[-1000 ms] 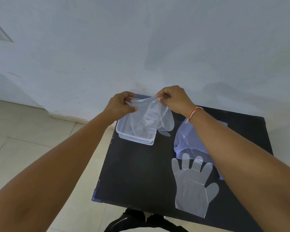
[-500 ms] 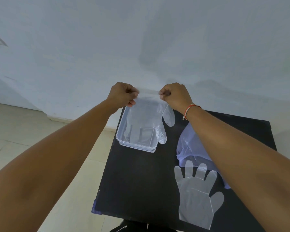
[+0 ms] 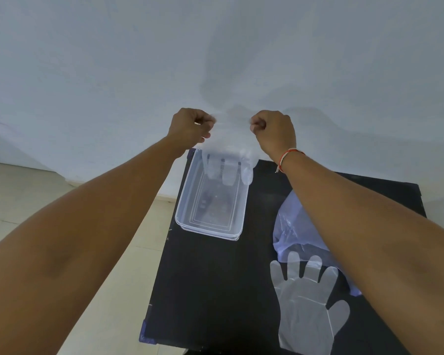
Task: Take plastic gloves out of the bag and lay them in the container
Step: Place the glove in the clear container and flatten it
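Left hand point(image 3: 190, 126), raised above the far end of the table, fingers curled, pinching one corner of the cuff of a clear plastic glove point(image 3: 227, 160). The glove hangs stretched between both hands, fingers downward, its tips dangling over the far end of the clear container point(image 3: 187, 201); whether they touch the rim cannot be told. The container stands on the black table point(image 3: 205, 283), near its left edge. Right hand point(image 3: 273, 131), fingers likewise curled, pinching the opposite cuff corner; a thread band circles its wrist. Further right, the pale blue bag point(image 3: 290, 226) lies crumpled on the table, partly under the right forearm, and a second glove point(image 3: 308, 303) lies flat just in front of it, outside the container.

For a clean lay, judged from this position: keep the cuff taut and level, lower both hands together so the fingertips land first, then draw the cuff toward the near wall so the film settles flat without folding.
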